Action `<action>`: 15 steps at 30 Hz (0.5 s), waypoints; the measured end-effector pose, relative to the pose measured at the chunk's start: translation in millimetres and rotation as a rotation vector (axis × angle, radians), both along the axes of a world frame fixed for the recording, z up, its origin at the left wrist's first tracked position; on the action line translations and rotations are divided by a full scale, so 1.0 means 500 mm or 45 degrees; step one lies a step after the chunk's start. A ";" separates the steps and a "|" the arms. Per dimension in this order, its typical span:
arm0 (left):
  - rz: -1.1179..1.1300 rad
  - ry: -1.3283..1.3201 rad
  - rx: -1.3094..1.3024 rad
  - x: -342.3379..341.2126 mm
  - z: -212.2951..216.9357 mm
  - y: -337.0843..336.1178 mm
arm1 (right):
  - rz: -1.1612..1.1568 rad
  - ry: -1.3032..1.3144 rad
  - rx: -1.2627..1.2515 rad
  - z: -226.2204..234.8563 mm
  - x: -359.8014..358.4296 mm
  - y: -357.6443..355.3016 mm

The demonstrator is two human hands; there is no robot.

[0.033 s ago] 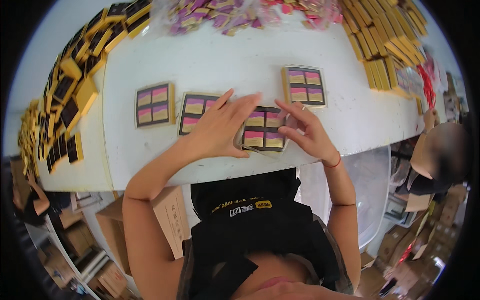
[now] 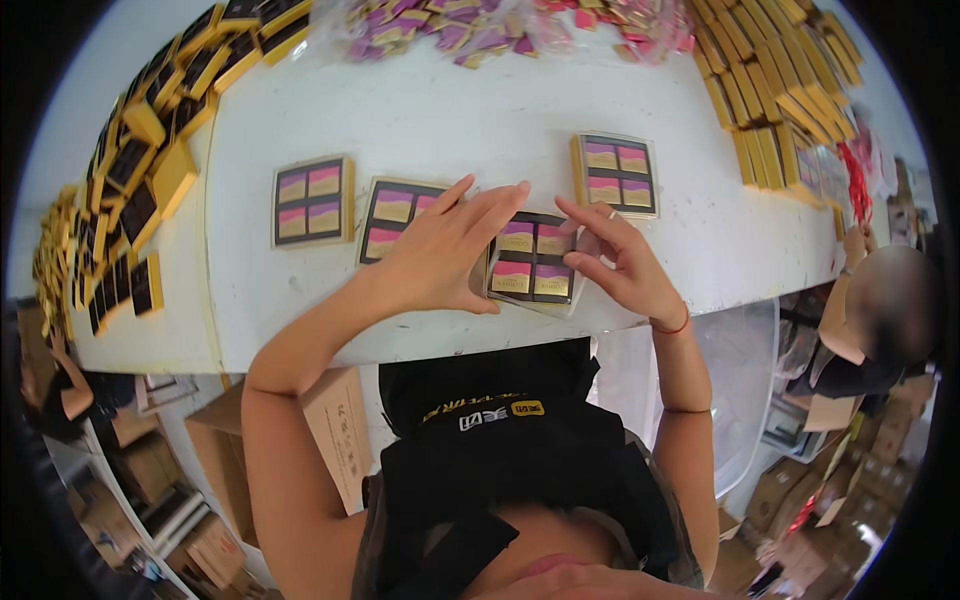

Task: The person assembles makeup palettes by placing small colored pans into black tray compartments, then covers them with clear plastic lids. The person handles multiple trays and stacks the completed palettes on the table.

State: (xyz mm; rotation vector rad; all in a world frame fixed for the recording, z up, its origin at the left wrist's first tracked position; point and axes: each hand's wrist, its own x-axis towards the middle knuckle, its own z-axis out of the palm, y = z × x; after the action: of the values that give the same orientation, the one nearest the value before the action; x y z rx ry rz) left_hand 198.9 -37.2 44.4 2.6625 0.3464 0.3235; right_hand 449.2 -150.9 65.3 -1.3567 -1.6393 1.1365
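Observation:
In front of me on the white table lies a small gift box with a dark tray, holding pink and purple wrapped pieces with gold lower halves. A clear plastic cover shows around its edges. My left hand is spread at the box's left side, thumb by the near left corner, fingers stretched forward. It partly covers a similar box. My right hand has thumb and index finger bent at the right edge, pinching what looks like the clear cover; the exact contact is partly hidden.
Similar filled boxes stand farther left and at the right back. Dark trays with gold sides pile up at far left; gold boxes are stacked at far right. Bags of wrapped pieces lie at the back. Another person is at right.
The view has shifted slightly. Both hands keep nearly the same pose around the box, with the right hand a little farther to the right.

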 end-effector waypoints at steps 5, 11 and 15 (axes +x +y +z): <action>-0.054 0.072 -0.032 -0.004 0.000 0.003 | -0.011 -0.387 0.348 -0.017 -0.026 0.007; -0.057 0.016 0.002 -0.009 -0.005 0.001 | 0.096 -0.877 0.613 -0.040 -0.063 0.000; -0.069 0.025 0.000 -0.010 -0.004 0.004 | 0.191 -0.770 0.491 -0.018 -0.070 -0.002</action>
State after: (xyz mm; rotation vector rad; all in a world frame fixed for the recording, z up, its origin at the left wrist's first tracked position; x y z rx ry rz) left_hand 193.8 -35.3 42.4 2.6711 0.2798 0.2807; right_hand 414.2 -151.9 56.2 -1.4078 -2.2766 0.4498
